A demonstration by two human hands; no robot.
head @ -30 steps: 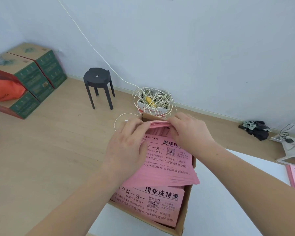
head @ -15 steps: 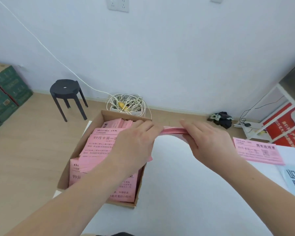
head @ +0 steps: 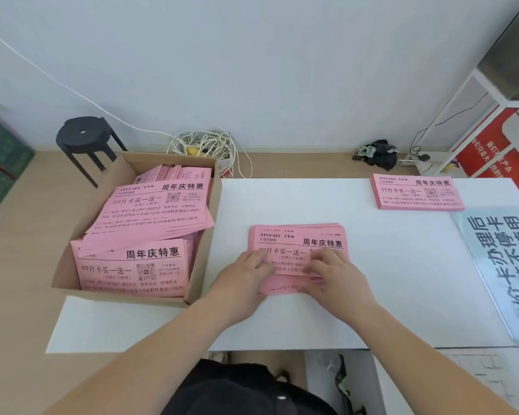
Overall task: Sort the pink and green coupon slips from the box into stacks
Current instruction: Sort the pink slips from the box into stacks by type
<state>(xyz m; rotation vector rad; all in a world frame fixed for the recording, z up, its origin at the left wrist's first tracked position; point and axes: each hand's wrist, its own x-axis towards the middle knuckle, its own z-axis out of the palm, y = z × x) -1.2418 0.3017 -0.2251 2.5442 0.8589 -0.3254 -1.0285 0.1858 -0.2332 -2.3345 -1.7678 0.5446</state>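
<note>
So the bundle of pink slips [head: 297, 244] you're working on is lying flat in the middle of the white surface [head: 402, 280], well apart from the box [head: 84, 223] on your left, which has plenty more pink slips [head: 150, 214] piled loosely in it. Your left hand [head: 243, 280] is lying flat on the near left corner of the bundle, fingers fairly straight and just pressing. Your right hand [head: 339, 280] sits on the near right part with its fingers bent over the paper, and I honestly can't tell if it's pinching a slip or only holding things down. My read is that this stuff is thin, light, floppy paper. It'll slide on itself really easily, and you can see the layers are already fanned out along the near edge. Don't grab from the top or by one corner, because the bottom sheets will probably stay behind or droop. I'd square it up by pushing in on the two short ends, then lift it with thumbs on top and fingers underneath along the long edge. The tidy pink stack [head: 417, 193] at the far right corner looks like where it belongs. No green ones in view, but some could be buried in the box.
</note>
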